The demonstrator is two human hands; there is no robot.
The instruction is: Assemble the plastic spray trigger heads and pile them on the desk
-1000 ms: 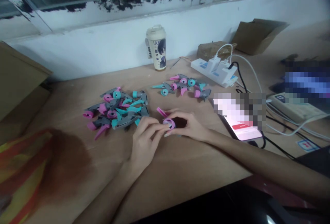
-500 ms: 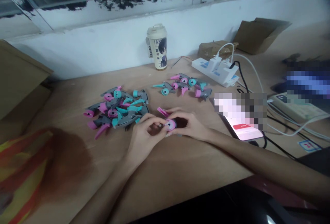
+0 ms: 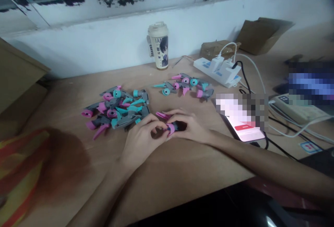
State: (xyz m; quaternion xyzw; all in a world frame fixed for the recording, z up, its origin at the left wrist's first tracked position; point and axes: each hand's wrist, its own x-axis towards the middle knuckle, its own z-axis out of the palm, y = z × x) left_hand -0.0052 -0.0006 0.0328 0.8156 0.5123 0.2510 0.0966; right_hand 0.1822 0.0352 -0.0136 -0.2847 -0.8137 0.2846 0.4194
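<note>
Between my two hands is a pink-and-grey trigger spray head [image 3: 171,128], its pink ring turned towards me. The fingertips of my left hand [image 3: 143,133] pinch the ring from the left. My right hand [image 3: 194,127] is closed around the grey body, which its fingers partly hide. The pink trigger sticks out to the upper left. Left of my hands lies a heap of spray heads [image 3: 127,110] in pink, teal and grey. Farther back, a smaller group of spray heads [image 3: 185,85] is spread on the table.
A lidded coffee cup [image 3: 159,47] stands by the wall. At the right are a power strip [image 3: 219,70] with cables, a lit phone [image 3: 247,133] and a pale box-shaped device [image 3: 300,107]. Cardboard [image 3: 18,73] and a blurred red-and-yellow object [image 3: 21,174] fill the left side.
The held spray head has turned, so its ring opening faces me less and its trigger sits lower. The hands stay together; the view has shifted slightly.
</note>
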